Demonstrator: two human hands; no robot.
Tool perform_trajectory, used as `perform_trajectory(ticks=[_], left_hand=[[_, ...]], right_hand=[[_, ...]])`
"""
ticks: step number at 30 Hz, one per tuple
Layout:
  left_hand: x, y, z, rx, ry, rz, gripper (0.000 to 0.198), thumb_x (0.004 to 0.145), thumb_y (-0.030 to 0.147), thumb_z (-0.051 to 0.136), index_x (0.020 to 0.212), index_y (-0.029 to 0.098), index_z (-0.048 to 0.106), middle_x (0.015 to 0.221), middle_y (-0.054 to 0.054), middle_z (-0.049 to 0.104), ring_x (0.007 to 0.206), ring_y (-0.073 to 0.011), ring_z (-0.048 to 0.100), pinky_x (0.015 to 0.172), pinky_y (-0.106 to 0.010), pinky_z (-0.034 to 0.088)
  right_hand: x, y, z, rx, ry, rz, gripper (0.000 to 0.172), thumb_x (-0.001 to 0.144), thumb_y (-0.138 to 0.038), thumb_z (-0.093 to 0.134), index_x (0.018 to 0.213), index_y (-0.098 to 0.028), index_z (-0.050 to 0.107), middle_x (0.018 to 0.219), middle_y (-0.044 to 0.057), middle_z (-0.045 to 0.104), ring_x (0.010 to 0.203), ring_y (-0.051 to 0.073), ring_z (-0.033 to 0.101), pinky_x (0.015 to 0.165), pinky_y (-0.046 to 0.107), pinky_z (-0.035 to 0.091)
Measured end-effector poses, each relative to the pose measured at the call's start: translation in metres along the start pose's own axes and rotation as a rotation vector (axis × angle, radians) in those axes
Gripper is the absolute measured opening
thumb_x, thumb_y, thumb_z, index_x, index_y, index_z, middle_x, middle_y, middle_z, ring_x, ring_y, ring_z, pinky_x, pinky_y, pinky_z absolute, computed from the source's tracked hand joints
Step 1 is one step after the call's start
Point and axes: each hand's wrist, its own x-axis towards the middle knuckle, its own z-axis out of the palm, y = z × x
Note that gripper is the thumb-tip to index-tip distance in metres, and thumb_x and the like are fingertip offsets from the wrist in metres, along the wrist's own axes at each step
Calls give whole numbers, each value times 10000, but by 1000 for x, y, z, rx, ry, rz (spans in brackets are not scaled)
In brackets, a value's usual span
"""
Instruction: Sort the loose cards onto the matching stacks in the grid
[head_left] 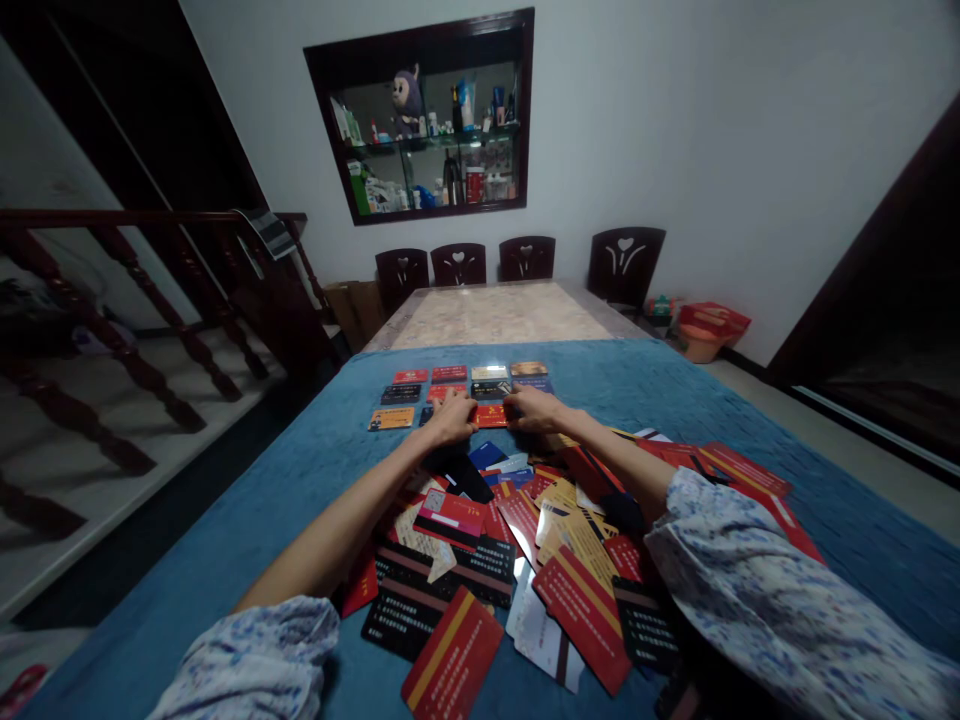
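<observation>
Touching red card (491, 416), 2 hands (452, 418) (534, 408)

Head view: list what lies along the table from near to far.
Loose pile of cards → left hand and right hand at a red card → laid-out rows of cards → bare marble tabletop → chairs.

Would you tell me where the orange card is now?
Head view, left of centre: the orange card lies on the blue cloth, left of the left hand, nearer than a black card.
</observation>
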Motion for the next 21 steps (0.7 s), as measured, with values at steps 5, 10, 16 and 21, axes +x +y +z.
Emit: perform_trajectory(ticks=[5,10,16,21], left_hand=[[6,-2,-3,12,-36,-32,250,788,256,625,1027,194,662,1219,-111,593,1208,-342,402,952,-526,385],[7,0,-8,9,-66,-48,241,772,242,611,999,205,681,1189,-99,621,1208,-352,402,953,-567,378],[3,6,-10,-25,-43,-69,307,750,207,601,1048,229,671,1222,-89,623,1209,-352,407,955,-572,371],[1,8,-8,-25,-29,-78,326,760,209,580,1073,245,666,1200,-93,629,1205,-355,409,951,-570,366]], right_hand=[[7,3,2,24,-20,3,217,787,-291,696,971,-179,719,1141,107,640,993,217,628,752,223,454],[11,4,5,33,-37,13,214,788,-273,687,977,-181,727,1109,103,656,965,209,637,733,215,450],[13,6,8,35,-25,16,208,788,-283,695,964,-179,733,1088,103,660,992,202,630,802,196,443],[12,6,11,40,-7,27,224,805,-317,686,974,-173,720,1078,106,650,979,197,626,832,201,439]])
